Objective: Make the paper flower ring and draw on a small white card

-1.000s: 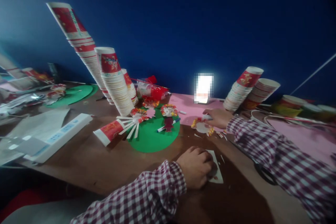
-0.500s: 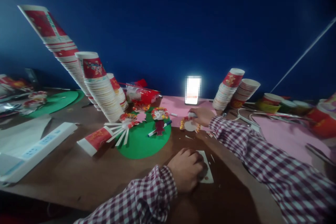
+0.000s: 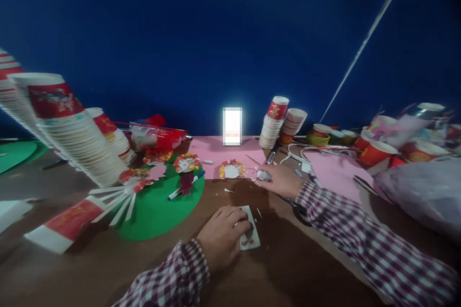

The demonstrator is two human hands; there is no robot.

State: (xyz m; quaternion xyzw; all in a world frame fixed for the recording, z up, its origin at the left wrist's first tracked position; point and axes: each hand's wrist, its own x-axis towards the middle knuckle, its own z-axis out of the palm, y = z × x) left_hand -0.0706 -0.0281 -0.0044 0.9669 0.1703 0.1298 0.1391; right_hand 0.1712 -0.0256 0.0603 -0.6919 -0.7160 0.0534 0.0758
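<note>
My left hand [image 3: 222,236] rests on the table with its fingers curled, over the left edge of a small pale card [image 3: 253,240] with brownish marks. A bit of something white shows between its fingers, too small to name. Farther forward, my right hand [image 3: 283,181] grips a small whitish object [image 3: 264,175] low over the edge of the pink paper [image 3: 209,146]. Just left of it lies a pale disc [image 3: 231,171] ringed with red and yellow scraps. Paper shreds [image 3: 228,190] are scattered between the hands.
On a green paper circle [image 3: 154,223] lie a marker [image 3: 176,194] and a flower-like paper piece [image 3: 186,164]. A cut cup [image 3: 68,225] with splayed strips is beside it. Cup stacks [image 3: 77,134] lean at left; scissors [image 3: 300,211] lie under the right forearm. A bright phone [image 3: 232,127] stands behind.
The view has swung to the right. My right hand has moved off the ringed disc to its right side, still gripping the whitish object. My left hand stays by the card, its fingers slightly shifted.
</note>
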